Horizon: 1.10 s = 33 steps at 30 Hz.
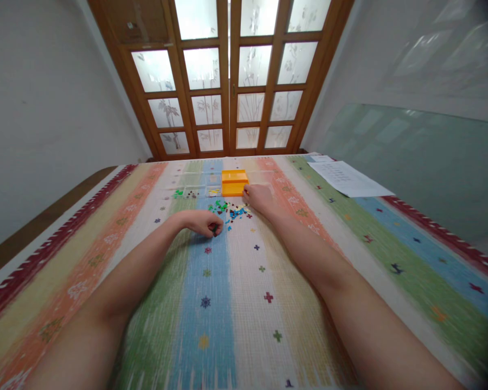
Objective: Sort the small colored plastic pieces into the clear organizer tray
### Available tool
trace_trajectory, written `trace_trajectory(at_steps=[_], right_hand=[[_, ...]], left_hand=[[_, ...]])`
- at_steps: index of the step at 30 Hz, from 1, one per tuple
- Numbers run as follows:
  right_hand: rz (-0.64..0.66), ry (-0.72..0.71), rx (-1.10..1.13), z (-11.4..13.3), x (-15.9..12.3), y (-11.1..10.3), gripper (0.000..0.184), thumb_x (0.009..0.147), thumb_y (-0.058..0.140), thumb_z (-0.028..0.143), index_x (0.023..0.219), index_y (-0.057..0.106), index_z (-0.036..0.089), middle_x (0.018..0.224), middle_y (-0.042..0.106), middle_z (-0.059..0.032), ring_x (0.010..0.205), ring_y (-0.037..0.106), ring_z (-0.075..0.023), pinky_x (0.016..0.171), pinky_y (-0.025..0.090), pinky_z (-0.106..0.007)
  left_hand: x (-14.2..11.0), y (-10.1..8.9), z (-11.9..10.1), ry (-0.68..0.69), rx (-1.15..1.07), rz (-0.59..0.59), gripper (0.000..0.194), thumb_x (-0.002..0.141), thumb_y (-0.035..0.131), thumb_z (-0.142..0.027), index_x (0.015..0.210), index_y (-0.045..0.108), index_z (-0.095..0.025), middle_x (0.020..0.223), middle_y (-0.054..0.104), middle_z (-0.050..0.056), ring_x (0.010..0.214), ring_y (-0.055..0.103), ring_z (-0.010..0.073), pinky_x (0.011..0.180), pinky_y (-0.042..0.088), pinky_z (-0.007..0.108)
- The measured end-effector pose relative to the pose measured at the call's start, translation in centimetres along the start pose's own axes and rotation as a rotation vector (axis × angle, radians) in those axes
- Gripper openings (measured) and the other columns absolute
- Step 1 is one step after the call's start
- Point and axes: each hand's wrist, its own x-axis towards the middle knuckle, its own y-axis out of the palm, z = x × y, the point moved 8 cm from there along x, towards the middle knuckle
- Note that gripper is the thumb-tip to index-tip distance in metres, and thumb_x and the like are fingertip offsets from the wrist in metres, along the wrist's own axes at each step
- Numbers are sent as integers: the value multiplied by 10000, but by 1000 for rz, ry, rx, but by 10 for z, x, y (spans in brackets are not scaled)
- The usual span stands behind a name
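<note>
My left hand [203, 222] rests on the cloth at the near left of a loose pile of small coloured pieces [238, 212]. Its fingers are curled closed, with small dark pieces [215, 231] showing at the fingertips. Behind the pile, my right hand [259, 196] is closed in a pinch at the front right corner of a two-part orange box [235, 188]. Whatever its fingertips hold is too small or hidden to name. Left of the orange box, clear compartments contain green pieces [179, 193], dark brown pieces [192, 194] and yellow pieces [214, 191].
A striped, patterned tablecloth [205, 325] covers the table. White paper sheets [352, 179] lie at the far right. A sheet of glass [415, 157] leans along the right wall, and wooden doors [230, 81] with frosted panes stand beyond the table.
</note>
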Motion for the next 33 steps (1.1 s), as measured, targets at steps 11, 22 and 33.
trace_trajectory(at_steps=[11,22,33], right_hand=[[9,7,0,1,-2,-3,418,1047,391,352,1180,741,166,1153,751,-176,1020,684,-265,838,423,-303],[41,28,-3,2,-3,-4,420,1051,390,370,1191,734,173,1172,750,-172,1024,682,-264,823,428,-298],[25,1,-4,2,-2,-1,407,1048,395,355,1165,736,166,1134,755,-168,988,688,-264,812,426,-304]], left_hand=[[5,5,2,6,15,-7,154,716,618,-151,860,629,-207,738,584,-34,662,481,128,609,349,242],[3,-17,14,-19,2,-235,121,725,629,-186,835,675,-210,675,566,-24,605,458,142,581,307,263],[-6,-41,45,-40,-65,-521,223,836,602,-308,978,712,-177,658,492,-43,624,451,125,619,327,247]])
